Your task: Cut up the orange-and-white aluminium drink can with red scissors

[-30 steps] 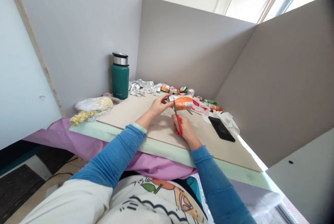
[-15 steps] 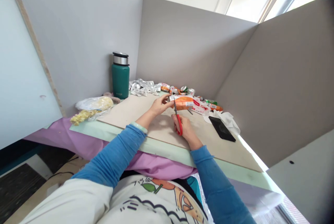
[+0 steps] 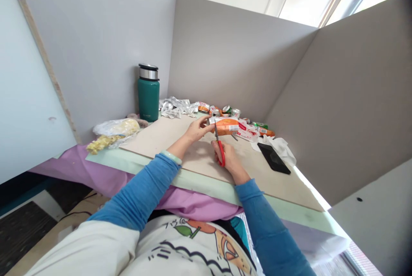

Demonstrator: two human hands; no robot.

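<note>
My left hand (image 3: 197,129) grips one end of an orange drink can (image 3: 228,126), which lies sideways just above the board. Fingers and thumb of that hand close around the can's left end. My right hand (image 3: 227,156) is closed on red-handled scissors (image 3: 221,152), their blades pointing up and away from me. The blades meet the can near its left end, beside my left fingertips. How deep they sit in the metal I cannot tell.
A green thermos (image 3: 148,95) stands at the back left, near crumpled silvery scraps (image 3: 180,106). Several cans and cut pieces lie along the back. A black phone (image 3: 273,158) and white tissue (image 3: 281,148) are at right. A plastic bag (image 3: 117,127) lies left. Grey panels (image 3: 234,53) enclose the table.
</note>
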